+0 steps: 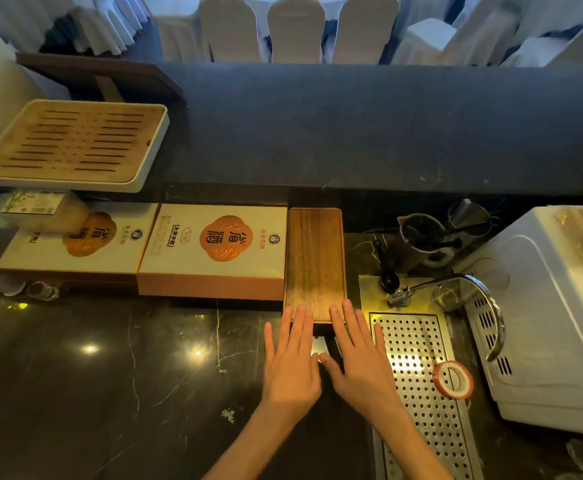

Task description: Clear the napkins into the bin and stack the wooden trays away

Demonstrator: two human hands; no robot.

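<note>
My left hand (291,370) and my right hand (359,367) lie flat, palms down, side by side on the black veined marble counter (110,375). All my fingers are stretched out straight and spread a little; neither hand grips anything. The fingertips of both hands rest on the near short edge of the long dark brown wooden tray (315,263), my left on its left corner and my right on its right corner. My 2 thumbs almost meet between the hands.

The tray lies lengthwise away from me, its far end under the dark grey ledge (387,126). Its left side is just beside the white and orange square gift box (213,251), with a 2nd like box (75,244) further left. To the tray's right is the perforated steel drain panel (418,375) with a red roll of tape (453,379) on it.

Up on the left, a pale slatted bamboo tray with a white rim (71,143) sits raised above the boxes.
</note>
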